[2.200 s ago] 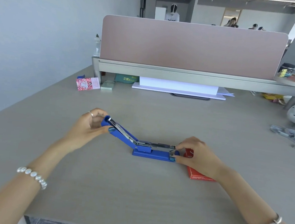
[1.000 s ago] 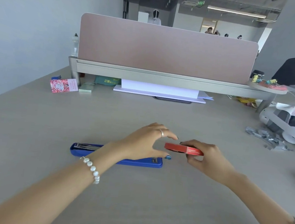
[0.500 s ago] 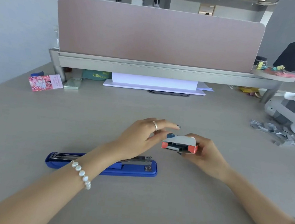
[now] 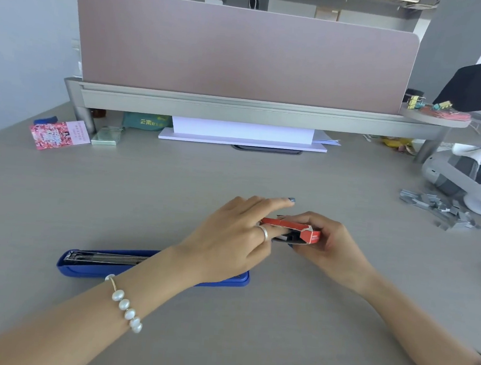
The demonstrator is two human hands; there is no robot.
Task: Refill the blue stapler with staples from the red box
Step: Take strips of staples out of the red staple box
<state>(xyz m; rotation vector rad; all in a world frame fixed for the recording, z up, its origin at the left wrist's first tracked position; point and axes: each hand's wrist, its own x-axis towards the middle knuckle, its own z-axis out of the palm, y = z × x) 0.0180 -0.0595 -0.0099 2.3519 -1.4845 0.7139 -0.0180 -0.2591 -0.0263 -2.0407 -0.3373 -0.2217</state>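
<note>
Staples could spill onto the bench (image 4: 219, 340) if the right hand (image 4: 327, 245), gripping the box (image 4: 290, 229), tips while left fingers (image 4: 269, 234) dig inside.

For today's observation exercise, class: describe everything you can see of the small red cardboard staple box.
The small red cardboard staple box is held above the grey desk, pinched in the right hand. It is flat and oblong, with an end flap hanging open. The left hand reaches fingers into its open side, where something dark shows. It touches nothing else.
</note>
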